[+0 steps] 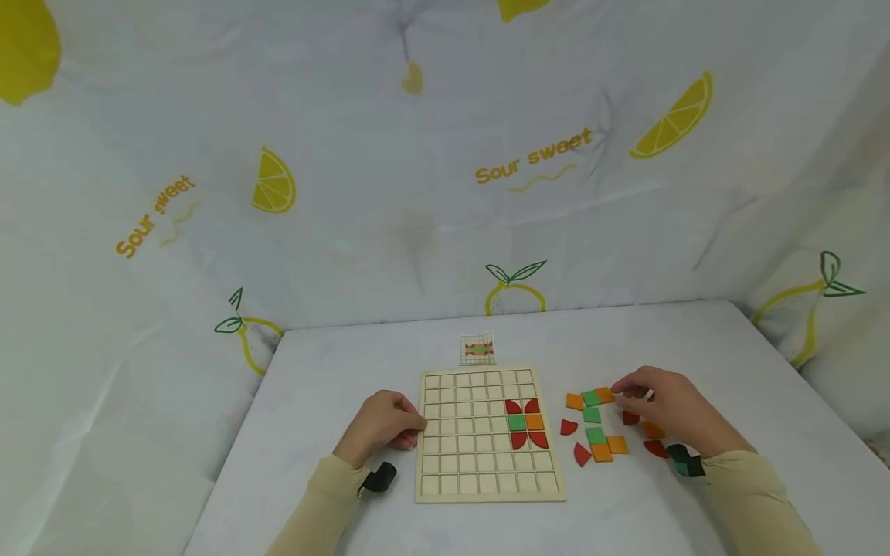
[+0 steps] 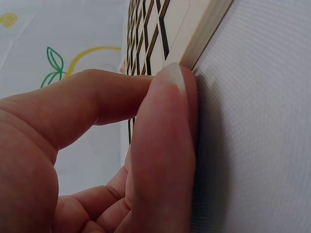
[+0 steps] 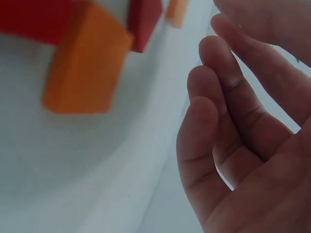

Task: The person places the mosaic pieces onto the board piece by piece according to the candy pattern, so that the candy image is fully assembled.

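A wooden grid board [image 1: 467,445] lies on the table. My left hand [image 1: 385,421] pinches its left edge between thumb and index finger; the left wrist view shows the thumb [image 2: 164,141] against the board's corner edge [image 2: 206,36]. On the board's right side, red quarter-circle tiles [image 1: 538,439] surround a green square tile [image 1: 517,422] and an orange square tile [image 1: 535,422]. My right hand [image 1: 664,405] hovers over the loose tiles, its fingertips beside an orange tile [image 1: 602,394]. In the right wrist view its fingers [image 3: 197,141] are loosely bent, with nothing seen held; the thumb and index tips are cut off.
Loose orange, green and red tiles lie right of the board, among them a green square [image 1: 592,415] and a red quarter-circle [image 1: 582,454]. A small pattern card [image 1: 477,349] lies behind the board. A lemon-printed white cloth [image 1: 389,232] hangs behind the table.
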`<state>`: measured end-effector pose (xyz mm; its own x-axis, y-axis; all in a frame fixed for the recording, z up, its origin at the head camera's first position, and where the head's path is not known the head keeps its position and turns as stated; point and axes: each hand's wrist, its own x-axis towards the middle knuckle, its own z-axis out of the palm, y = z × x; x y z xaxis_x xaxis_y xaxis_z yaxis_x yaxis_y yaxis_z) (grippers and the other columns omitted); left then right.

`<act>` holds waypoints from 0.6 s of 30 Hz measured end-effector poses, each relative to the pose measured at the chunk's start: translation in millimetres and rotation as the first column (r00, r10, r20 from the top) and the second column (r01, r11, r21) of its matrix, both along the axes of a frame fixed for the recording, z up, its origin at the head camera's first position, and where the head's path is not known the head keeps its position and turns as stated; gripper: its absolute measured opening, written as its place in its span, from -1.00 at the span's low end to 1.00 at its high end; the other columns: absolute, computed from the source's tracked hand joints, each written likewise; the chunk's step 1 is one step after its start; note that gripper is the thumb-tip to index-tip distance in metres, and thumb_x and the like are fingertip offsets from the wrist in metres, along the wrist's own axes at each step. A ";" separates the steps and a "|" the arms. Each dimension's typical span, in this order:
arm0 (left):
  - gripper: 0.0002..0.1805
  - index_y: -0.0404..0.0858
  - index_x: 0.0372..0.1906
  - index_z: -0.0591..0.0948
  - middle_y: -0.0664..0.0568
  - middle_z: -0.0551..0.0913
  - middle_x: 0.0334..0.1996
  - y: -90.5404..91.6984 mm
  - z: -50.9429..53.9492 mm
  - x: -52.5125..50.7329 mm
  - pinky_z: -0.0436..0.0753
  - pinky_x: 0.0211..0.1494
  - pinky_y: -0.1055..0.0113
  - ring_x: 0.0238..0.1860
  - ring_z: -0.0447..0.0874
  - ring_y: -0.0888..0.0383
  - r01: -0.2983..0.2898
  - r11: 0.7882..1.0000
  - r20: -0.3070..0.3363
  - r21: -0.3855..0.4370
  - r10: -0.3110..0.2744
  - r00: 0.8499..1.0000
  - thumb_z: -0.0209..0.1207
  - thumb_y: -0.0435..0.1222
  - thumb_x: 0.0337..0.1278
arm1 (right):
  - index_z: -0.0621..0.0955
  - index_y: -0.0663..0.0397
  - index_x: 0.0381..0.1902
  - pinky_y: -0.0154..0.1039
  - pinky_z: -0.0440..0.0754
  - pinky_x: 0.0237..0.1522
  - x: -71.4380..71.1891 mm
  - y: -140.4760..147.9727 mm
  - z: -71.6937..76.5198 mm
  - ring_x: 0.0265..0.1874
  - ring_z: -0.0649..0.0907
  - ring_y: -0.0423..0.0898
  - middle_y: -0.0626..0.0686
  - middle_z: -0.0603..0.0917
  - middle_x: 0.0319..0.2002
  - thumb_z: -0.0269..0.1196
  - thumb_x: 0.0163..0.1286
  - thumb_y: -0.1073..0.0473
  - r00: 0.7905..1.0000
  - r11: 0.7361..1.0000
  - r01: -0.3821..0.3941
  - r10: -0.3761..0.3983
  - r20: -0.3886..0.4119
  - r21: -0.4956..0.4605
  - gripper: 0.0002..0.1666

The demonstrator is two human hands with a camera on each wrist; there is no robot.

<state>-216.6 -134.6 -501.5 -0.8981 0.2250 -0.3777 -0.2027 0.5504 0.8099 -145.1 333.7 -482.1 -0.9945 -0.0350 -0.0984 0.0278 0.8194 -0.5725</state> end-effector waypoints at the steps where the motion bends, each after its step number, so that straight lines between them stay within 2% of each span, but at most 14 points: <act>1: -0.80 -0.29 -0.26 0.70 -0.06 0.78 -0.49 -0.9 0.4 0.1 0.75 -0.44 0.40 -0.56 0.72 0.22 0.000 1.000 -0.003 0.000 0.000 1.000 0.50 -0.29 0.17 | 0.77 0.07 0.07 -0.31 0.67 -0.31 -1.4 0.0 -2.1 -0.24 0.64 -0.09 -0.01 0.72 -0.14 0.43 0.49 0.10 1.000 1.000 -0.007 0.007 -0.001 -0.003 -0.72; 4: -0.80 -0.29 -0.25 0.70 -0.06 0.78 -0.49 -3.0 1.1 0.3 0.75 -0.44 0.40 -0.57 0.72 0.22 0.000 1.000 -0.003 -0.001 0.000 1.000 0.50 -0.29 0.17 | 0.77 0.05 0.08 -0.32 0.68 -0.32 -8.5 -3.3 -8.2 -0.30 0.65 -0.11 -0.01 0.70 -0.16 0.43 0.47 0.14 1.000 0.999 -0.030 0.030 0.000 -0.018 -0.73; 9: -0.80 -0.28 -0.23 0.69 -0.06 0.79 -0.48 -4.4 0.9 0.6 0.76 -0.43 0.40 -0.56 0.73 0.23 0.008 1.000 -0.010 0.005 -0.008 1.000 0.49 -0.29 0.20 | 0.78 0.02 0.09 -0.28 0.71 -0.38 -23.0 -12.6 -14.3 -0.40 0.63 -0.09 0.02 0.65 -0.17 0.47 0.43 0.17 0.998 0.997 -0.048 0.051 0.047 -0.057 -0.71; 18: -0.81 -0.28 -0.26 0.69 -0.05 0.78 -0.50 -1.2 2.9 1.3 0.75 -0.45 0.41 -0.58 0.71 0.24 0.013 1.000 -0.027 0.014 -0.012 1.000 0.49 -0.30 0.18 | 0.79 0.03 0.07 -0.27 0.65 -0.45 -33.8 -15.3 -12.7 -0.52 0.60 -0.07 0.04 0.60 -0.20 0.47 0.41 0.19 0.993 0.997 -0.060 0.064 0.103 -0.037 -0.71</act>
